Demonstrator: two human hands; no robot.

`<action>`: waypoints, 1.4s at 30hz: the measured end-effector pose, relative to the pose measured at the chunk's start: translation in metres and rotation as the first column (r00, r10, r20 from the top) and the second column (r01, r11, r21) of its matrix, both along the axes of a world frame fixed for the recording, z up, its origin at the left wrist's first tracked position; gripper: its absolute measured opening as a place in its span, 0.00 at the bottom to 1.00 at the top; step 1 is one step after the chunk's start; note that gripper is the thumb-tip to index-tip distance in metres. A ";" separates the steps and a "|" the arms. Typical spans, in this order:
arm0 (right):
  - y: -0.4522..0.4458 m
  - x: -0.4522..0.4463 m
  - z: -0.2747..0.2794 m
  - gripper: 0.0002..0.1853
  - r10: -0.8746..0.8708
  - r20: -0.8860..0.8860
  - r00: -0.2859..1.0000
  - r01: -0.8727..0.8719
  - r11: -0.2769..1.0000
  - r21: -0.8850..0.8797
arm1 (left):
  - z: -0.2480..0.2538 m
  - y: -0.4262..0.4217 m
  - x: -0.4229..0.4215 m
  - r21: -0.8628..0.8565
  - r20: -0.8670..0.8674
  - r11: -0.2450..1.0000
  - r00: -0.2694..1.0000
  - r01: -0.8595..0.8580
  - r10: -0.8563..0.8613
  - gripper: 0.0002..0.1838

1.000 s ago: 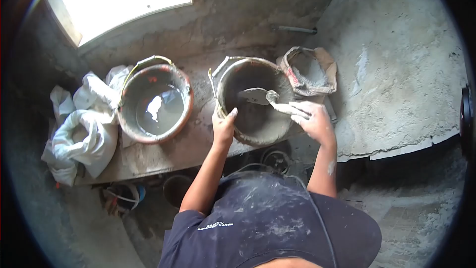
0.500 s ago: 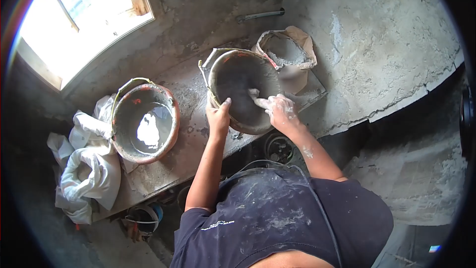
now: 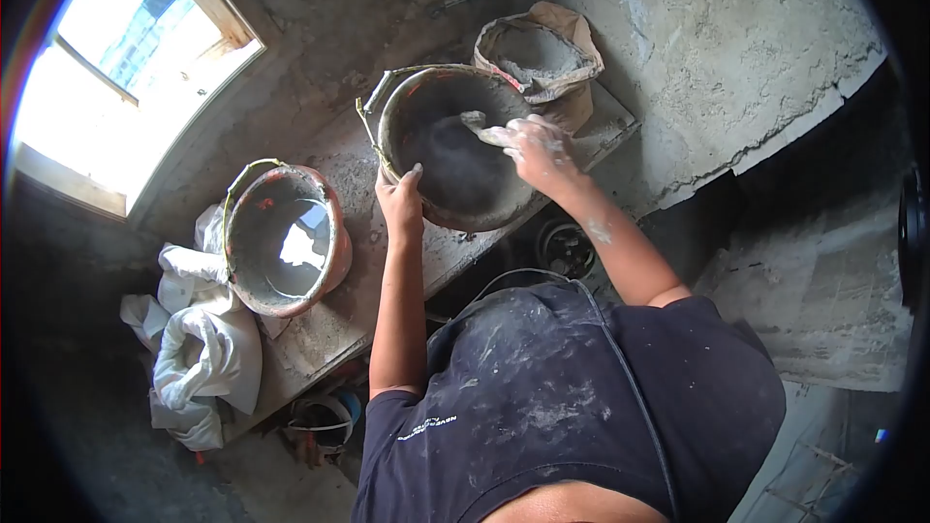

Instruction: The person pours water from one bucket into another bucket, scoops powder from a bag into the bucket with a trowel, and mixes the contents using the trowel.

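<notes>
A wide bucket (image 3: pixel 399 174) with dark grey, powdery-looking contents stands on a slab, its rim caked and a wire handle lying toward its left and back. My left hand (image 3: pixel 400 201) is closed on the near-left rim, thumb on top. Over the bucket's right side, my right hand (image 3: pixel 539 157) is closed around a short tool coated in grey (image 3: pixel 474 121). Its rounded end is over the contents; its exact kind does not show. Haze blurs part of the inside. To the left sits a second bucket (image 3: pixel 341 257) with water reflecting light.
An open paper sack (image 3: pixel 573 102) of grey powder stands behind the bucket. White sacks (image 3: pixel 199 339) are heaped at the left of the slab (image 3: pixel 300 344). Below its front edge are a small pail (image 3: pixel 325 421) and a dark round container (image 3: pixel 567 249). A window (image 3: pixel 116 68) lights the left.
The view has shifted, so the bucket and both hands appear higher and farther left. My right hand has moved the tool toward the back of the bucket. The left hand keeps its hold.
</notes>
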State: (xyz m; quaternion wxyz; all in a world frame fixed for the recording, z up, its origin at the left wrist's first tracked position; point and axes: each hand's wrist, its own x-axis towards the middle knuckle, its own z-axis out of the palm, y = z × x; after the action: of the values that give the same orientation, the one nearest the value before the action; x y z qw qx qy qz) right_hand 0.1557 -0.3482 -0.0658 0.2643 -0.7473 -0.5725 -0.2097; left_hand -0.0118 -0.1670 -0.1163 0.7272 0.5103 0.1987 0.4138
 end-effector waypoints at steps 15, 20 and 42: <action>-0.039 0.020 0.022 0.17 0.192 -0.325 0.926 -0.309 0.880 -0.360 | -0.001 0.007 0.008 0.057 -0.042 0.994 0.995 -0.092 0.095 0.16; -0.002 0.007 0.010 0.09 0.183 -0.651 0.737 -0.193 0.980 0.058 | 0.000 -0.002 0.005 0.055 -0.042 0.993 0.993 -0.107 0.109 0.19; 0.037 0.144 0.041 0.18 0.426 -0.274 0.862 -0.472 0.481 -0.739 | 0.046 -0.055 0.055 0.133 -0.208 0.958 0.938 -0.254 0.277 0.21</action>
State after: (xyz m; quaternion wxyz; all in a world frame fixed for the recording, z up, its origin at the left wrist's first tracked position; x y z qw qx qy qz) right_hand 0.2995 -0.3114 -0.0246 -0.0296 -0.6144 -0.7723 0.1590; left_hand 0.0428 -0.2217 -0.0699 0.6101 0.5593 0.3246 0.4578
